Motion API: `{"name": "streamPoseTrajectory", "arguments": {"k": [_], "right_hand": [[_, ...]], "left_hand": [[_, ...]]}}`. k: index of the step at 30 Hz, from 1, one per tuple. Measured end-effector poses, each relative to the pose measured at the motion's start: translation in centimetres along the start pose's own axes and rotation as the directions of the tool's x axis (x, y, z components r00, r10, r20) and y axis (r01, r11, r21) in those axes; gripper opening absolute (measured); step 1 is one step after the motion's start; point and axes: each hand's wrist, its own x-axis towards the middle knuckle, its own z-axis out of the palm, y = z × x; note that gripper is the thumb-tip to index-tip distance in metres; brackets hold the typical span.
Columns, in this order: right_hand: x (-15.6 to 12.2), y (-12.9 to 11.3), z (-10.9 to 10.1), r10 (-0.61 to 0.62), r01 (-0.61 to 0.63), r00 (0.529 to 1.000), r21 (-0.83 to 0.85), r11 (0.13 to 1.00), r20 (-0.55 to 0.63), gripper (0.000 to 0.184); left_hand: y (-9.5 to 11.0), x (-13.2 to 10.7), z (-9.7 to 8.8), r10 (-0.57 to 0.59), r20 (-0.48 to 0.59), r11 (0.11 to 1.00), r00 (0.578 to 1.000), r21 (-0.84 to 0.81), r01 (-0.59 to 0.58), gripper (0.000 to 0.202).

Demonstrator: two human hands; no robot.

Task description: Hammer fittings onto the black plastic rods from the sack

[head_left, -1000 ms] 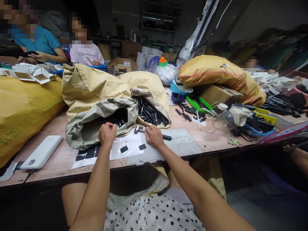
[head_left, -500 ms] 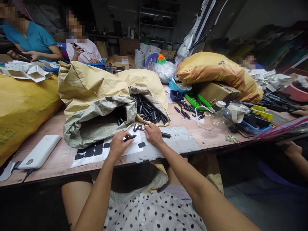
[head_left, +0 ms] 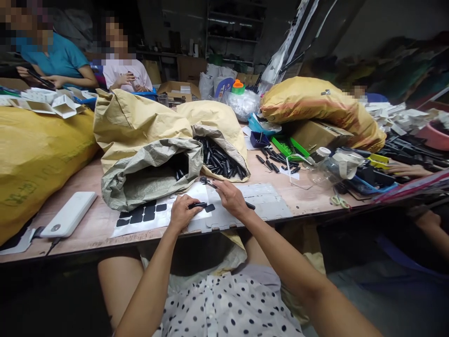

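Note:
My left hand (head_left: pixel 181 213) is closed around a slim black cylindrical part (head_left: pixel 198 205), pressed low over the work surface. In my right hand (head_left: pixel 232 199) is a small hammer (head_left: pixel 211 184); its head points up and left, and the black handle end shows past my palm. Beneath both hands lies a flat grey board (head_left: pixel 268 199). A white sheet (head_left: pixel 171 210) with rows of black rounded patches (head_left: pixel 149 214) is left of and partly under my left hand. One separate black patch (head_left: pixel 209 208) sits just right of the part's tip.
Two open sacks hold black parts (head_left: pixel 224 161), the nearer sack mouth (head_left: pixel 115 194) right behind the sheet. A white power bank (head_left: pixel 72 215) lies left. Rightward are a green tray (head_left: pixel 286 146), loose black parts, scissors (head_left: pixel 338 200) and a clear jug (head_left: pixel 326 171). Other people sit around the table.
My right hand has lifted the hammer off the board and tilted it. My left hand has lowered the black part rightward, near the separate patch. The view has shifted slightly.

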Motion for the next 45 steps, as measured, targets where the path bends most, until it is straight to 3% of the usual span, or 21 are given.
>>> {"name": "streamPoseTrajectory", "arguments": {"k": [5,9,17,22,26,33,39,45], "right_hand": [[-3.5,-1.9,-1.3,0.027,-0.029,0.999,0.129,0.991,0.019,0.036],[-4.7,-3.0,-1.7,0.066,-0.06,0.997,0.164,0.985,-0.028,0.038],[-5.2,-4.0,-2.1,0.153,-0.156,0.985,0.036,0.987,0.081,0.037],[-4.4,-5.0,-2.3,0.107,-0.108,0.994,0.086,0.99,0.018,0.041],[-4.4,-5.5,-1.7,0.084,-0.087,0.99,0.026,0.996,0.111,0.036],[-2.2,-3.0,-1.1,0.132,-0.129,0.99,-0.068,0.989,0.048,0.037],[0.9,0.2,0.5,0.164,-0.118,0.972,-0.254,0.96,0.168,0.031],[1.0,0.7,2.1,0.161,-0.102,0.973,-0.316,0.943,0.167,0.031]], "left_hand": [[0.2,0.1,0.2,-0.03,-0.013,1.0,0.999,-0.01,0.03,0.016],[0.3,0.1,0.2,-0.025,0.0,1.0,1.0,-0.005,0.025,0.016],[0.5,0.1,0.2,-0.031,0.002,0.999,1.0,-0.009,0.031,0.014],[1.0,0.1,0.0,-0.045,-0.01,0.999,0.999,0.002,0.045,0.01],[1.2,0.0,0.0,-0.074,0.002,0.997,0.997,0.017,0.074,0.004],[1.1,0.0,0.1,-0.055,-0.002,0.998,0.999,-0.004,0.055,0.01],[1.2,-0.2,0.0,-0.064,0.011,0.998,0.998,-0.003,0.064,0.012],[0.9,0.0,0.0,-0.021,0.019,1.0,1.0,0.0,0.021,0.009]]}}
